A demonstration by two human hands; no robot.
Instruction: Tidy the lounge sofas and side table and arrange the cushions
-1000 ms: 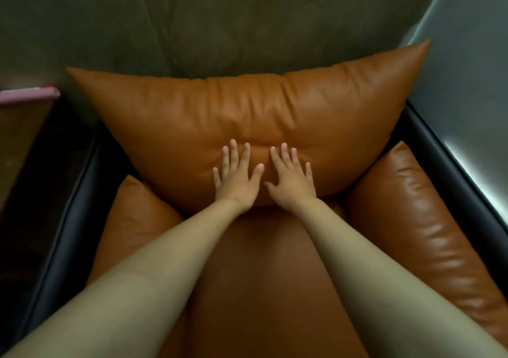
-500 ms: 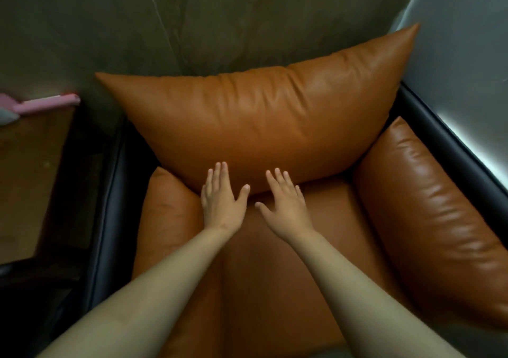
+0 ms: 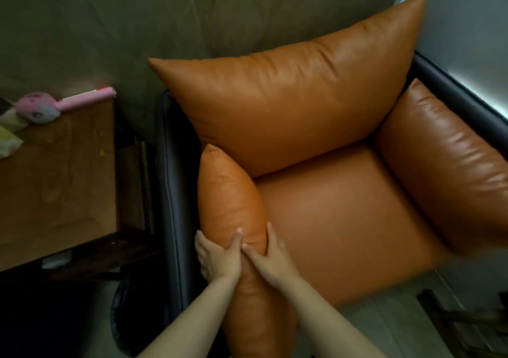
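Both grips are clamped on the left side cushion (image 3: 231,192), near its front end. The left grip (image 3: 217,256) is on the outer flank, next to the dark sofa frame (image 3: 170,192). The right grip (image 3: 272,261) is on the flank by the seat cushion (image 3: 343,225).

Main worry sits right there. The leather looks slick, and I'm squeezing soft fill from two sides only. If I pull hard, the cover could slide thru my hold and the cushion flop fwd toward the floor (image 3: 384,324).

Second: my left fingers (image 3: 202,250) sit in the gap btw cushion and frame, so shoving the cushion back could pinch them.

Further out, the cushion's far tip rests against the lower left of the back cushion (image 3: 288,110); can't tell if it's tucked under. A tug or twist from my end prob. drags that corner and skews the back cushion, which leans on the wall (image 3: 137,27) w/ one corner far higher than the other.

The right side cushion (image 3: 445,170) is well apart, so no risk there. The worktop (image 3: 55,179) w/ the pink toy (image 3: 66,104) is just beyond the frame. A wide left-elbow swing could go that way, tho it looks unlikely.

Pose: the left thumb (image 3: 237,234) lies up over the cushion's crown, and the other fingers wrap the outer side. The right fingers (image 3: 270,234) point up along the inner flank, w/ the thumb across the top, near the left thumb. Wrists are close together. Both forearms come in from the bottom of the view, converging and straddling the cushion's near end, which runs out of view.
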